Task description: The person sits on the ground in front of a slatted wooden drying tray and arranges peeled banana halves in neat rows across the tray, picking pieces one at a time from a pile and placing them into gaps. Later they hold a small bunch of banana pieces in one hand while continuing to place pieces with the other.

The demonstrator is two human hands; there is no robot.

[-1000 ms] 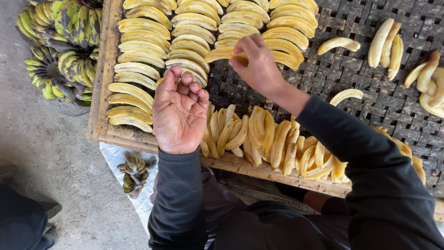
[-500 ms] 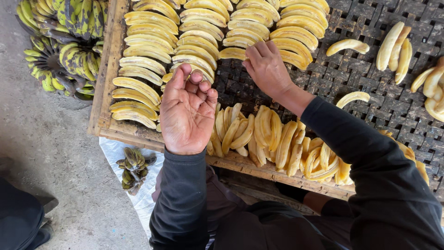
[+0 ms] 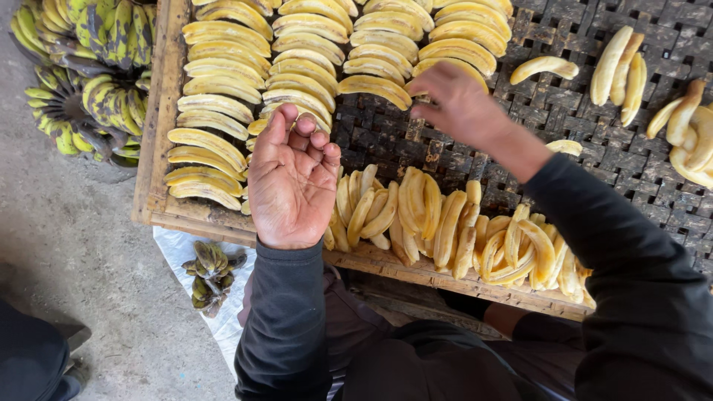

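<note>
My left hand hovers palm up over the near-left part of the woven tray, fingers loosely curled, nothing in it. It is just right of the rows of peeled yellow banana slices. My right hand reaches further in. Its fingertips are pinched on the near end of the lowest banana slice in the right-hand row. A loose heap of slices lies along the tray's near edge below both hands.
More slices lie scattered at the tray's right. The wooden frame edges the tray on the left. Unpeeled green-yellow banana bunches lie on the concrete floor at left. A small dark bunch sits on white sheeting.
My right hand has shifted right, from the row it touched before to the adjoining row. My left hand stays palm up with fingers slightly more curled.
</note>
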